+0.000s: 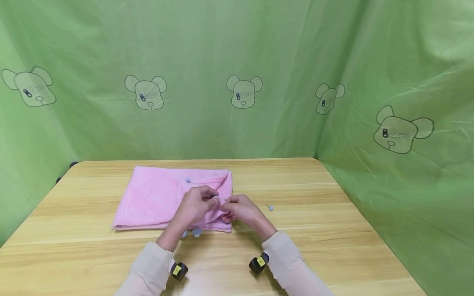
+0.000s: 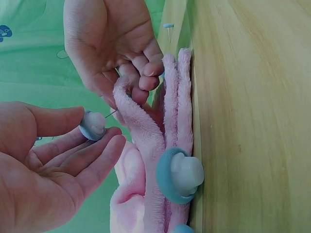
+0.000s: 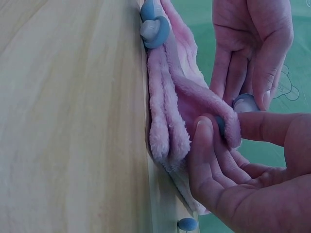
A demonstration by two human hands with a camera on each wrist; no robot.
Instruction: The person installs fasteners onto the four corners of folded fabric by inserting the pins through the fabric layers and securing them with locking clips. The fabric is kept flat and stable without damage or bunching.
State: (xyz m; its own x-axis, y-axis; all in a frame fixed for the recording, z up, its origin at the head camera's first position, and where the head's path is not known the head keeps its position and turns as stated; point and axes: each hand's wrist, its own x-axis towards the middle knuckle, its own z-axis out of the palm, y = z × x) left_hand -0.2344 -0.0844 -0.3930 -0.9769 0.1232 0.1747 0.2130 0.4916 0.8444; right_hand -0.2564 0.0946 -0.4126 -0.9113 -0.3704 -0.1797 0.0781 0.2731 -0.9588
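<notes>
A folded pink plush towel [image 1: 152, 197] lies on the table. My left hand [image 1: 196, 205] pinches a blue-and-white mushroom-shaped fastener cap [image 2: 92, 125] between thumb and fingers, beside a raised fold of the towel. A thin metal pin shaft [image 2: 112, 113] shows between that cap and the cloth. With my right hand [image 1: 242, 209] I pinch the raised fold, and a blue pin head [image 3: 220, 125] is under my fingers there. Another blue-and-white fastener cap [image 2: 179, 174] sits at the towel's near edge, with one more blue fastener [image 1: 184, 234] beside it.
A loose blue-headed pin [image 1: 271, 208] is on the wooden table [image 1: 314, 246], right of the towel. A small blue piece [image 1: 188, 180] rests on top of the towel. Green curtains [image 1: 200, 131] with bear outlines hang behind the table and along its sides.
</notes>
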